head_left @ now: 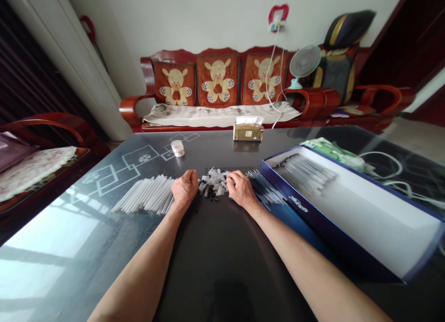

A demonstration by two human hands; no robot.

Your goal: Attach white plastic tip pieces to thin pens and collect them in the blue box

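Observation:
My left hand (pixel 185 189) is closed in a fist beside the right end of a row of white tubes (pixel 146 195) that look like pen barrels. Whatever it may hold is hidden by the fingers. Between my hands lies a heap of small translucent white and black pieces (pixel 214 181), perhaps pen caps and plugs. My right hand (pixel 241 188) touches the heap's right edge with curled, pinched fingers; I cannot make out anything in them. Just to its right, thin dark rods with pointed tips (pixel 264 188), like pen refills, lie side by side.
A blue open box (pixel 368 210) at the right holds a batch of slim pen-like sticks (pixel 306 171). Behind it are a green-white packet (pixel 333 152) and white cable. A tissue box (pixel 248 131) and a small white tub (pixel 177 148) stand farther back on the dark glossy table (pixel 201 266).

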